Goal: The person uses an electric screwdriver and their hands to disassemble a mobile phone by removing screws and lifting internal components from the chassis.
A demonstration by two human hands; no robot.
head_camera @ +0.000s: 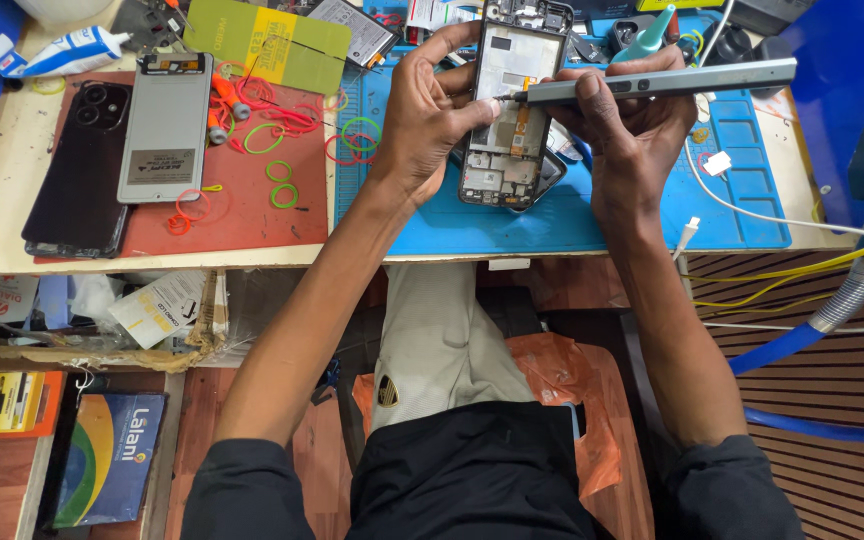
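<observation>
On the blue mat [572, 225], both hands hold opened phone [508, 105] and screwdriver [652, 82].

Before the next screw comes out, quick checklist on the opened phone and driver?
1. Left hand steadies the opened phone: ok, fingers wrap its left edge and top.
2. Right hand grips the grey electric screwdriver: ok, held near the bit end.
3. Bit seated in a screw head: cannot tell, tip meets the board but is too small to judge.
4. Phone backed by the blue repair mat: ok, lower end rests over it.
5. White cable away from the work: ok, trails to the right of the hand.
6. Removed back cover parked aside: ok, on the red mat.
</observation>
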